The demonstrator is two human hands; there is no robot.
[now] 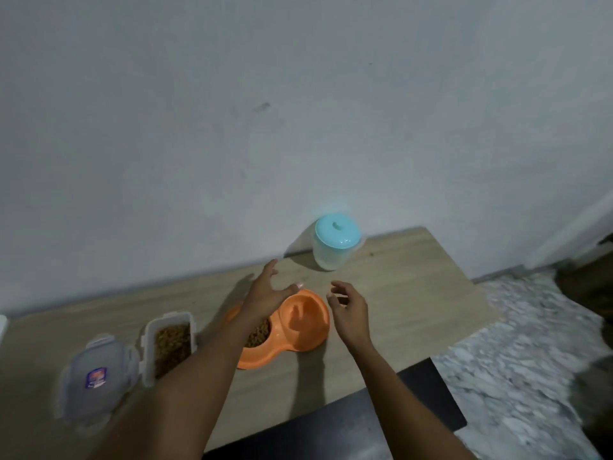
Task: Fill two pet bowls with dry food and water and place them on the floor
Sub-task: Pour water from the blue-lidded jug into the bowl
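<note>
An orange double pet bowl (300, 322) sits on the wooden table (414, 293). Its left cup holds brown dry food, partly hidden by my left forearm; its right cup looks empty of food. My left hand (268, 290) hovers above the bowl's far side, fingers spread, holding nothing. My right hand (350, 310) hangs just right of the bowl, fingers loosely curled and apart, empty. A clear jug with a light blue lid (335, 242) stands upright near the wall, beyond both hands.
An open clear container of dry food (170, 343) lies left of the bowl, its loose lid (96, 376) beside it. A dark surface (365, 423) lies below the table's front edge. Speckled floor (530, 360) spreads to the right.
</note>
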